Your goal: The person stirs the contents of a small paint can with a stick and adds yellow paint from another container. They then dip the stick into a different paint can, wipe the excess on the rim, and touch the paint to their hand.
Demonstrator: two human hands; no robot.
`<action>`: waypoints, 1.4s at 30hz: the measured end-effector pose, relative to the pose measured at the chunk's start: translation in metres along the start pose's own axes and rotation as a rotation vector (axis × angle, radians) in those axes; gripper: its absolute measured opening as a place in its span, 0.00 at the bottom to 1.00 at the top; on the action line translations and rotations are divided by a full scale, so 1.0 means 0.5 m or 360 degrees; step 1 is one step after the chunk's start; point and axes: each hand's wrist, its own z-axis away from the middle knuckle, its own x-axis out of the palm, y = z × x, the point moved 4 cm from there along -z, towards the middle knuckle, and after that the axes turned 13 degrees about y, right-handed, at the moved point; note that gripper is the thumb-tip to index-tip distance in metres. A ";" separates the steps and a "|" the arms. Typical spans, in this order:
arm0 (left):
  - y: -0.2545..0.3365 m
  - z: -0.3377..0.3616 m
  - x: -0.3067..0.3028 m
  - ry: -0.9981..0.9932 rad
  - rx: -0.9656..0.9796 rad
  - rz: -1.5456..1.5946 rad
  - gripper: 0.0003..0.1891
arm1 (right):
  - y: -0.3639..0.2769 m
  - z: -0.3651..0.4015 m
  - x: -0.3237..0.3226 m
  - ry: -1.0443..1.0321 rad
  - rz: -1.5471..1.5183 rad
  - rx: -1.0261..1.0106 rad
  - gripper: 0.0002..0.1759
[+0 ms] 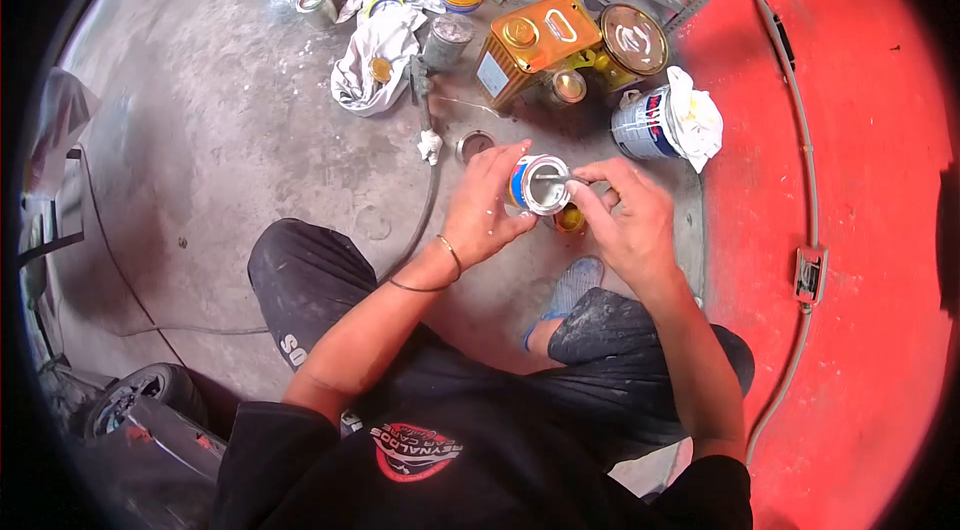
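Note:
My left hand (pixel 478 205) is wrapped round a small paint can (pixel 520 182) with a blue and white label, held up in front of my knees. The can is tipped toward me, its round mouth uncovered and pale inside. In a pinch, the fingers of my right hand (pixel 632 220) hold a thin dark stick (pixel 551 177) that reaches across the rim into the can. Just below it, a small container with a yellow top (pixel 570 219) shows partly between my hands. On the floor beyond my left fingers lies a round lid (pixel 474 146).
Ahead stand a large orange metal tin (pixel 535 40), a big round can (pixel 633 42) and a white-blue bucket (pixel 640 125) with a cloth over it. White rags (pixel 375 65) and more cans lie farther left. A hose (pixel 428 200) crosses the floor. A red wall (pixel 870 180) rises at right.

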 end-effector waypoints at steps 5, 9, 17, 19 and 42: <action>-0.001 0.001 -0.003 0.0016 0.0062 -0.0010 0.49 | -0.005 0.002 0.003 -0.0174 -0.0031 0.0041 0.11; 0.000 0.001 -0.007 0.0002 0.0055 -0.0045 0.50 | -0.003 -0.002 0.007 -0.0059 0.0104 -0.0105 0.10; 0.006 -0.008 -0.010 -0.0004 0.0050 -0.0123 0.50 | 0.012 0.002 0.007 -0.0099 0.0008 0.0301 0.10; 0.003 -0.017 -0.011 0.0008 0.0063 -0.0133 0.50 | 0.035 0.013 0.015 -0.0213 -0.0080 0.0466 0.11; -0.043 -0.096 -0.054 0.0437 -0.0106 -0.0027 0.48 | 0.142 -0.069 -0.113 0.0359 -0.1223 0.1033 0.10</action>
